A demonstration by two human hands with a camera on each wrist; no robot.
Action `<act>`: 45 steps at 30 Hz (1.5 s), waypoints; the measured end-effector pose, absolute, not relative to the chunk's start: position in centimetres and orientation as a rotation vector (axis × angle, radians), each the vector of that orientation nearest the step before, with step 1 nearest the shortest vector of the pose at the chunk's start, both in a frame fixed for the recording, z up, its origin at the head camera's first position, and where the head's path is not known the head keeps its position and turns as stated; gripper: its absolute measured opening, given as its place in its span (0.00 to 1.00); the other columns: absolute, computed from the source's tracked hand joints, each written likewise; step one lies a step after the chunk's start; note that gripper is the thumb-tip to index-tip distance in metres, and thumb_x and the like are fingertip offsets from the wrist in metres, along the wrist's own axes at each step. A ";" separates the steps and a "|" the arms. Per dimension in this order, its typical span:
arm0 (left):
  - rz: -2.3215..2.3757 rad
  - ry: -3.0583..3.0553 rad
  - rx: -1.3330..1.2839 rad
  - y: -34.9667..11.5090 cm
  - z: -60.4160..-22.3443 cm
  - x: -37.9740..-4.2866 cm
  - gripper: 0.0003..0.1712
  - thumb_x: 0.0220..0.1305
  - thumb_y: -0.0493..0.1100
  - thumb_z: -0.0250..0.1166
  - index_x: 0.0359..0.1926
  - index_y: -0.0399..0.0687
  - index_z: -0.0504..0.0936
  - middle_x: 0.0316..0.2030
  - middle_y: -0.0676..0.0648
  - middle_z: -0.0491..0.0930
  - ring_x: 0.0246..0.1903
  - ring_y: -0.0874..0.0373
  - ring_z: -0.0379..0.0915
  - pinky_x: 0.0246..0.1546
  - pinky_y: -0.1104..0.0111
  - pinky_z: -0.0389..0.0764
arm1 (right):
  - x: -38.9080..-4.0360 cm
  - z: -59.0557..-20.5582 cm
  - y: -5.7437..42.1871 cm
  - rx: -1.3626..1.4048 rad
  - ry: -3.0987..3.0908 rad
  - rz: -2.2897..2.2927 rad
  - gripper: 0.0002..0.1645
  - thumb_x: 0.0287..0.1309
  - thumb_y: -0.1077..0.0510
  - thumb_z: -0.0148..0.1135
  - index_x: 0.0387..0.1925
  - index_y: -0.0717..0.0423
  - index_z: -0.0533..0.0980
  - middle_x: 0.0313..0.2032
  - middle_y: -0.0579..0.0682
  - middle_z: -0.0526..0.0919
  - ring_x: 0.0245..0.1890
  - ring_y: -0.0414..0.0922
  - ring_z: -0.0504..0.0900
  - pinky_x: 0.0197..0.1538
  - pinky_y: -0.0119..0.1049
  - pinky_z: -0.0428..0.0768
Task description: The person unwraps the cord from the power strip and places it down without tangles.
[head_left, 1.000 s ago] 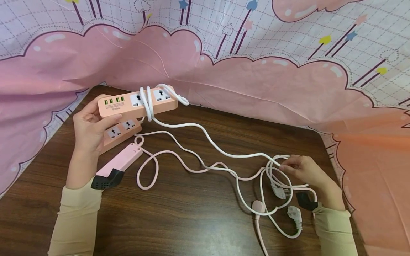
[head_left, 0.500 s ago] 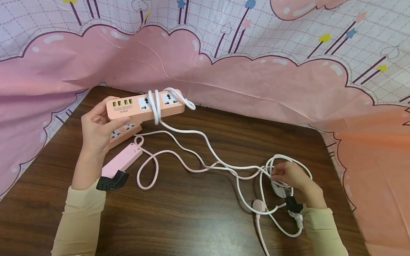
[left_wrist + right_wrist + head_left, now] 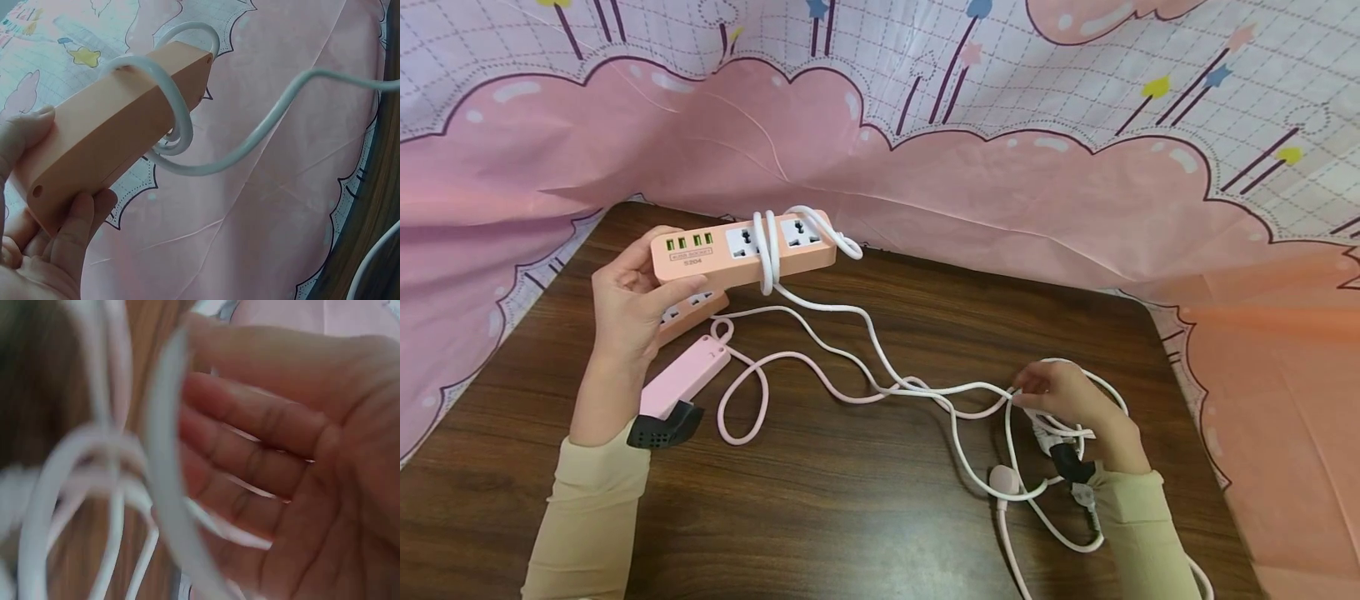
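My left hand [image 3: 625,304] grips the left end of an orange power strip [image 3: 737,271], raised over the table. Green USB ports and white sockets face up on it. White cord is wound round its middle, and a loop hangs off its right end; the strip's plain underside [image 3: 112,128] shows in the left wrist view. Over at the right, my right hand [image 3: 1075,400] pinches the white cord [image 3: 164,444] between thumb and fingers, beside a tangle of cords. The right wrist view is blurred, with the palm toward the camera.
Beneath the raised strip lies another orange power strip [image 3: 692,321], partly hidden by it. A pink power strip [image 3: 688,372] with a looped pink cord [image 3: 765,400] lies nearer. A pink plug [image 3: 1003,480] and white plug [image 3: 1082,495] rest right on the brown table [image 3: 820,517]. A patterned curtain [image 3: 962,192] stands behind.
My left hand has moved slightly right with the orange power strip. My right hand has moved left along the tangle, and the white cord between the hands now sags more.
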State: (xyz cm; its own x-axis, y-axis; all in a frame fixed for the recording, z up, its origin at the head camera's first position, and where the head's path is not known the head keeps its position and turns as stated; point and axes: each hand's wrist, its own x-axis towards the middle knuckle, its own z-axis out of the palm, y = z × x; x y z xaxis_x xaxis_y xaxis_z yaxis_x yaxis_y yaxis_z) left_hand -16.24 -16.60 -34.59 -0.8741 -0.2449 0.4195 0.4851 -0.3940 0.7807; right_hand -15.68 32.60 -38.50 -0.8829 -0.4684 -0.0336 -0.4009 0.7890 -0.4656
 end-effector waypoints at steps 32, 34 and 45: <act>-2.392 -1.385 -0.537 -15.2 -33.8 -14.8 0.30 0.36 0.17 0.70 0.47 0.32 0.80 0.38 0.42 0.82 0.39 0.55 0.77 0.39 0.71 0.79 | -20.2 -38.9 11.5 -1.107 2.631 -1.239 0.09 0.60 0.63 0.60 0.42 0.63 0.75 0.41 0.54 0.79 0.44 0.49 0.76 0.49 0.48 0.74; -2.404 -1.386 -0.547 -15.2 -33.8 -14.8 0.31 0.35 0.17 0.70 0.46 0.33 0.80 0.39 0.42 0.82 0.39 0.56 0.78 0.38 0.71 0.80 | -20.1 -38.6 11.6 -1.097 2.633 -1.300 0.06 0.60 0.64 0.60 0.38 0.63 0.76 0.37 0.53 0.79 0.40 0.46 0.75 0.45 0.44 0.74; -2.420 -1.439 -0.603 -15.9 -33.9 -14.5 0.31 0.35 0.15 0.69 0.46 0.34 0.80 0.37 0.42 0.82 0.37 0.56 0.77 0.36 0.72 0.79 | -20.0 -35.1 14.5 -1.115 2.600 -2.056 0.03 0.56 0.74 0.57 0.32 0.74 0.76 0.31 0.50 0.77 0.32 0.38 0.73 0.35 0.27 0.74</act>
